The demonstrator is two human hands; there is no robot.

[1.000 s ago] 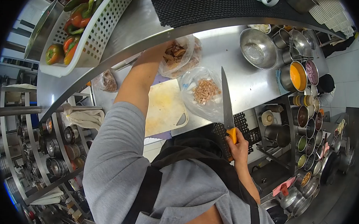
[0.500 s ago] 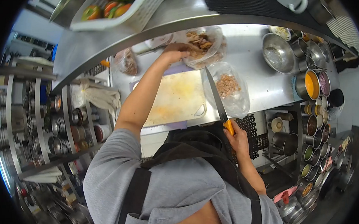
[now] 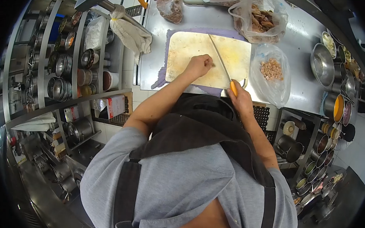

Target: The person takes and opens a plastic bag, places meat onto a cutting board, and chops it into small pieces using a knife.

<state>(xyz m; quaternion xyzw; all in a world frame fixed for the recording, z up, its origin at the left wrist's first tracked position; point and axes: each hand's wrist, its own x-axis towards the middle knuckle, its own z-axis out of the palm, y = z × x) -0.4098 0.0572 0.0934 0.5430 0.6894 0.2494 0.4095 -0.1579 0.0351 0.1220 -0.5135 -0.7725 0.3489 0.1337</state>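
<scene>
My left hand [image 3: 200,66] is over the cutting board [image 3: 184,48], its fingers closed round what looks like a small brown piece of meat, mostly hidden. My right hand [image 3: 242,101] grips the orange handle of a long kitchen knife [image 3: 221,61]. The blade slants across the board, tip toward the far edge, just right of my left hand. Right of the board lies a clear plastic bag [image 3: 282,88] with diced pinkish-brown meat [image 3: 271,69] on it. Beyond it, an open plastic bag [image 3: 244,24] holds brown meat slices [image 3: 261,22].
A purple cloth [image 3: 165,67] lies under the board on the steel table [image 3: 301,50]. A tied bag of reddish food [image 3: 170,7] sits at the far left. Metal bowls [image 3: 322,65] stand at the right. Shelves of pots are on the left.
My left hand has come back from the bag of brown slices to the middle of the board. The knife has shifted over the board, still in my right hand. The view has shifted too.
</scene>
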